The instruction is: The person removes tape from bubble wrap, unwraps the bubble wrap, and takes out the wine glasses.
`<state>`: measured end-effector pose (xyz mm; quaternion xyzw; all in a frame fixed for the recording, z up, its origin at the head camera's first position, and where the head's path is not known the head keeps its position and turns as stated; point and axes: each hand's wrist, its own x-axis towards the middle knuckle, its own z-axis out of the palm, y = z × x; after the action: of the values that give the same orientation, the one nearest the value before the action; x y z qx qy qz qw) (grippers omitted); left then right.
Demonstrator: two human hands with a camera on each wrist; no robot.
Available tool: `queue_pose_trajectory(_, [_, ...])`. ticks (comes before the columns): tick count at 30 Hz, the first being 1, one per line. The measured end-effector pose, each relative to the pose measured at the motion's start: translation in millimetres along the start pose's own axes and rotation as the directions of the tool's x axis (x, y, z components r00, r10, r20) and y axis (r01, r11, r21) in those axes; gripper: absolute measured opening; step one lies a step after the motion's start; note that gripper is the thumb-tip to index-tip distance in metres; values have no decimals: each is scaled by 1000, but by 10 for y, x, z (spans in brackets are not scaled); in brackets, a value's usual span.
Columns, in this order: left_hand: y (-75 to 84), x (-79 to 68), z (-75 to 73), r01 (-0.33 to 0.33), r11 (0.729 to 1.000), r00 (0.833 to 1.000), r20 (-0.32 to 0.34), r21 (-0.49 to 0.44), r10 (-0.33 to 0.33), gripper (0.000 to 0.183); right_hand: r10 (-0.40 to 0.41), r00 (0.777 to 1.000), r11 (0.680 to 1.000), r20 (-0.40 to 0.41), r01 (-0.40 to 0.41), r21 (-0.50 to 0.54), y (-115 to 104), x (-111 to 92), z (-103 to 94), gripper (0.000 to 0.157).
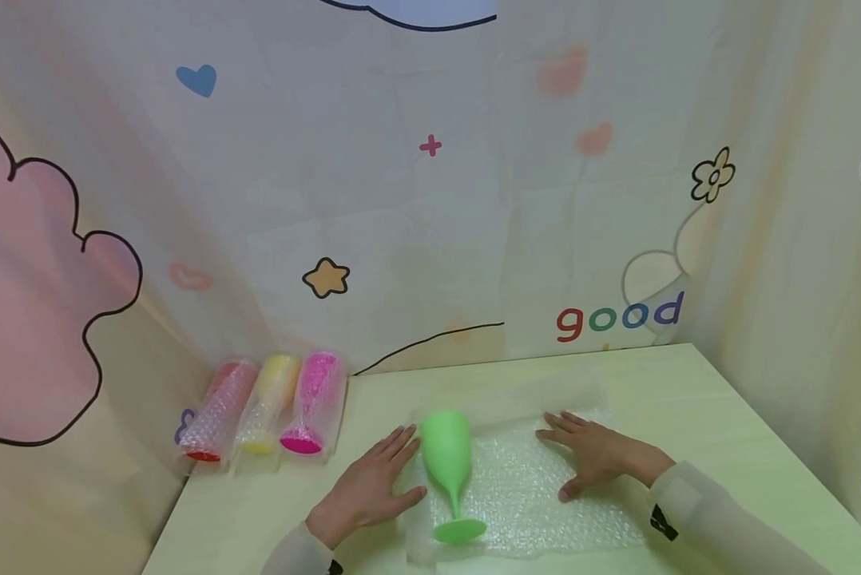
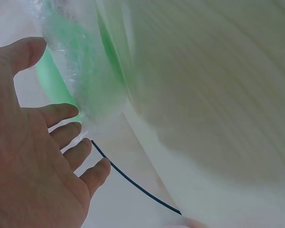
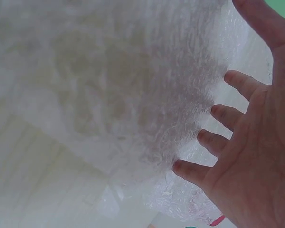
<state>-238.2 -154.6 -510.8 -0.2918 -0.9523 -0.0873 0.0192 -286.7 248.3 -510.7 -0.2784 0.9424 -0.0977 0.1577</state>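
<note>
A green plastic goblet (image 1: 448,455) lies on its side on the left part of a clear bubble wrap sheet (image 1: 524,495), its foot toward me. My left hand (image 1: 369,483) is at the sheet's left edge beside the goblet's bowl, fingers extended. In the left wrist view, bubble wrap (image 2: 80,61) covers part of the green goblet (image 2: 52,80) near the fingertips of my left hand (image 2: 42,142). My right hand (image 1: 596,454) is spread over the right part of the sheet. Its fingertips meet the bubble wrap (image 3: 180,95) in the right wrist view, where my right hand (image 3: 256,142) grips nothing.
At the table's back left lie three bubble-wrapped goblets: a red one (image 1: 218,411), a yellow one (image 1: 268,403) and a pink one (image 1: 317,403). The pale table (image 1: 660,391) ends at a printed curtain (image 1: 402,200) behind and at both sides.
</note>
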Motion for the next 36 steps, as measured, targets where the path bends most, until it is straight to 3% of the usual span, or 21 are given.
queue_pose_trajectory(22, [-162,-212,47,74,997,995,64,-17,-73,74,40,999,999,11,-40,8,27,33,47,105])
queue_pose_trajectory(28, [-207,-213,49,84,996,993,86,-24,-82,76,17,1000,1000,7,-17,1,22,25,17,105])
queue_pose_trajectory(32, [-191,-175,33,84,996,996,44,-20,-83,73,11,1000,1000,6,-11,7,5,18,0,105])
queue_pose_trajectory(36, [-126,-106,-10,86,996,995,-49,12,-85,68,15,1000,1000,8,-15,3,-6,18,9,105])
